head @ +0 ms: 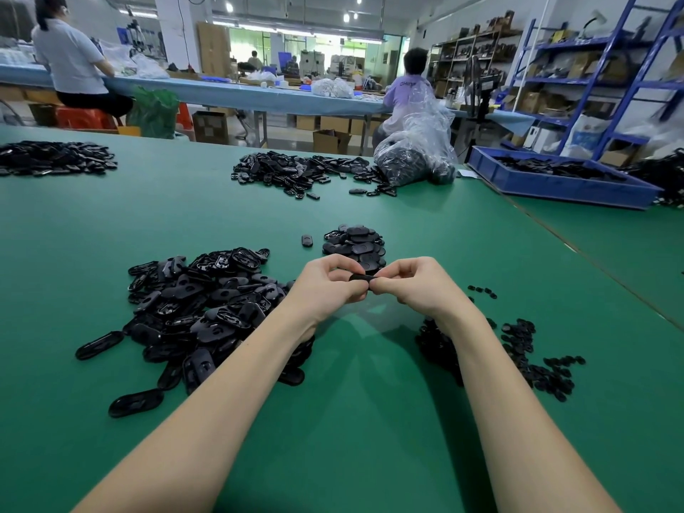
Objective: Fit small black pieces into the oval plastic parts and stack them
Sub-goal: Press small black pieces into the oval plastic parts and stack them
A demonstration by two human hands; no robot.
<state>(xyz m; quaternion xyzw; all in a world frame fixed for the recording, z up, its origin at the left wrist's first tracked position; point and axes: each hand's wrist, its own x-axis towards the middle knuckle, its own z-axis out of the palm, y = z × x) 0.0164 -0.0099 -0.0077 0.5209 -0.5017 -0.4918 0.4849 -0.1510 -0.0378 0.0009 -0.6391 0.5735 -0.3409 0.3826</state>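
Both hands meet above the green surface [351, 420], the left hand [327, 281] and the right hand [411, 286] each pinching one end of a single oval plastic part [362, 278] between curled fingers, so neither hand is free; the part is held edge-on in the air, just in front of the finished stack. Whether a small black piece is already seated in it cannot be told, since the fingertips cover the middle of it. Judging by the grip, this one is in the middle of being fitted or pressed home. Directly beyond the hands sits a modest pile of assembled ovals [355, 246], lying mostly closed-face up and loosely stacked, with one stray oval [307, 240] just beside it on the left; that looks like the work done so far. To the left lies a much larger heap of open oval parts [207, 301], many showing their hollow side, which appears to be the supply not yet fitted. To the right, partly under the right forearm, is a scatter of small black pieces [533, 357], still plentiful. On that comparison the task seems early: the finished pile is small against the unfitted heap. Further piles of black parts [296, 172] and a blue bin [562, 187] lie well apart at the far side.
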